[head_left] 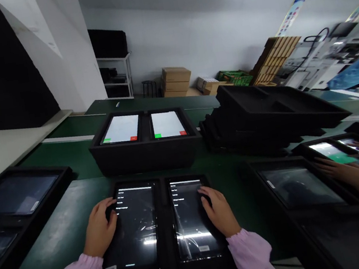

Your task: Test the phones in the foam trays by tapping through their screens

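Two tablets lie side by side in a black foam tray in front of me, their dark screens listing white menu lines such as "Full Test" and "Change Language". Over the outer edge of the left tablet rests my left hand, thumb and forefinger apart and loosely bent near the menu. My right hand lies likewise at the outer edge of the right tablet, its fingertips by the upper right of the screen. Nothing is held in either hand; the other fingers are partly hidden. White stickers mark both tablets near the bottom.
Behind stands a deeper black tray with two white-screened tablets. Stacked black trays rise at the right. More tablets in trays lie left and right. A co-worker's hands touch tablets at the far right.
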Available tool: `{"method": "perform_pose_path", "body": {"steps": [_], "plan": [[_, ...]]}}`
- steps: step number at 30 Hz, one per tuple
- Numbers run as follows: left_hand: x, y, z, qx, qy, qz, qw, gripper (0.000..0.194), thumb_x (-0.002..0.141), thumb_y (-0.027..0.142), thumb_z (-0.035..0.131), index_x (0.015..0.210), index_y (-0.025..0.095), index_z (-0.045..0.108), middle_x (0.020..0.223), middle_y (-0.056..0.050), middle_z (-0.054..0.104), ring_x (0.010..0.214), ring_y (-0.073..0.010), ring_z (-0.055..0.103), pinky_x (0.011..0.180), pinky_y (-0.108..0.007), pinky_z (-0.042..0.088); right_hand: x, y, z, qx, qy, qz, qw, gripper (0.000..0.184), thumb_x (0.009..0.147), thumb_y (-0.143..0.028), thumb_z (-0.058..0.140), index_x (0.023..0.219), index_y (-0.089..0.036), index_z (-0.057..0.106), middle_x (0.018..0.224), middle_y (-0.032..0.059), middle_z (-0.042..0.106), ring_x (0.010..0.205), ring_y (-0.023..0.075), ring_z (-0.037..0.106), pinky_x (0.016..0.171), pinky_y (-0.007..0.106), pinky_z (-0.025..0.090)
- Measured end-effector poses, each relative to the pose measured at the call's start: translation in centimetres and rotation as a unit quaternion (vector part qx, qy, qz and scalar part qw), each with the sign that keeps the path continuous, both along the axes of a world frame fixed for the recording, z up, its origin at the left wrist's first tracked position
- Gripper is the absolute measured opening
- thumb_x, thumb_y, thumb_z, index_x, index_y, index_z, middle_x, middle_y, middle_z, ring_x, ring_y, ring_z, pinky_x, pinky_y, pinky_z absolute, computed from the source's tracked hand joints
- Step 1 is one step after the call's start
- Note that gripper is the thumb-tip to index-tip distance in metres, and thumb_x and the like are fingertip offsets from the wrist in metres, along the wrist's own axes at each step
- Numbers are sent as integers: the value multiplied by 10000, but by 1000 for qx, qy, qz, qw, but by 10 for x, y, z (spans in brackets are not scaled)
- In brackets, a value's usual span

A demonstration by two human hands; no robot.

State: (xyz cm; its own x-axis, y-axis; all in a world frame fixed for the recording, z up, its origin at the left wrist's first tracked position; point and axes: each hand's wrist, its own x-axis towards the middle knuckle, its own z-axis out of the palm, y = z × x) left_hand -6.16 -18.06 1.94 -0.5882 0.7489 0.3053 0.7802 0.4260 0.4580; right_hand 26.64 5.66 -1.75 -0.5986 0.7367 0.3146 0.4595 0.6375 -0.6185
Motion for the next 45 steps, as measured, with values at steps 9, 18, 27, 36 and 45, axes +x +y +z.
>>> {"method": "perform_pose_path", "body": {"steps": [9,18,27,36,45], "plan": [[8,-4,0,14,-2,-18,1000,318,863,216,487,1149,187,623,1197,-95,671,1201,-273,575,1070,-499,468,5,0,-13,13,5,2,1000,375,979,-366,408,1189,-154,635,1195,119,682,1161,275,602,1026,506,461],[15,-5,2,-34,29,-59,997,337,877,133,449,1150,224,626,1226,-71,657,1326,-274,496,1141,-531,383,9,-2,-12,-56,4,-35,998,441,947,-442,397,1200,-167,632,1198,106,680,1168,297,582,1024,521,453],[5,-9,-8,26,-55,27,998,484,880,188,436,1361,157,478,1350,-144,568,1297,-282,515,1130,-529,408,9,0,-13,-46,24,-98,994,409,925,-375,392,1157,-141,635,1121,131,698,1129,293,594,1016,486,446],[-8,-5,-23,52,-111,30,992,551,854,288,480,1387,147,470,1408,-150,536,1307,-285,514,1157,-515,382,9,5,-16,11,18,-122,992,358,882,-288,394,1100,-135,634,1051,121,720,1066,291,623,987,475,451],[-9,-6,-26,57,-175,55,981,633,836,359,508,1410,95,475,1447,-172,523,1350,-303,486,1195,-512,327,10,5,-18,44,4,-111,993,357,880,-287,384,1069,-149,655,1053,113,719,1099,292,619,969,478,472]]}}
